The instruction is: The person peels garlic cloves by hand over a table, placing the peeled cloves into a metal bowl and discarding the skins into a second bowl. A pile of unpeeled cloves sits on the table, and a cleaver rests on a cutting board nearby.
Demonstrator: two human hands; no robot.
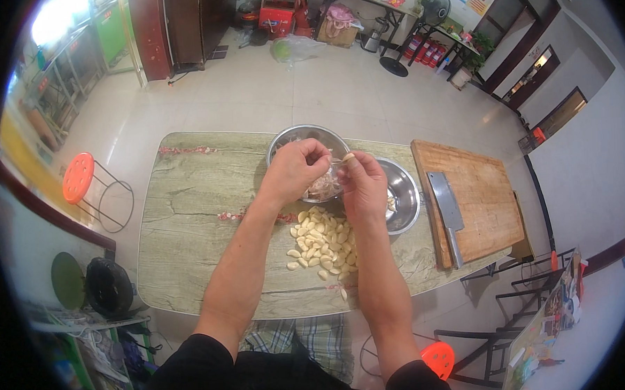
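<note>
Above a steel bowl (280,139), my right hand (363,179) pinches a garlic clove (348,157) between thumb and fingers. Close beside it on the left, my left hand (296,167) has its thumb and fingertips drawn together; whether a bit of skin is between them is too small to tell. Papery garlic skins (322,186) fill much of that bowl. A second steel bowl (406,204), partly behind my right hand, holds a few garlic pieces (391,204). Peeled cloves (322,239) lie heaped on the table between my forearms, partly covered by the right one.
The wood-patterned table (187,195) carries a wooden cutting board (480,203) at its right, with a cleaver (445,202) lying on it. Orange stools (79,178) stand on the floor to the left and near front right. A pedestal fan (435,9) and fire extinguishers (425,50) are farther back.
</note>
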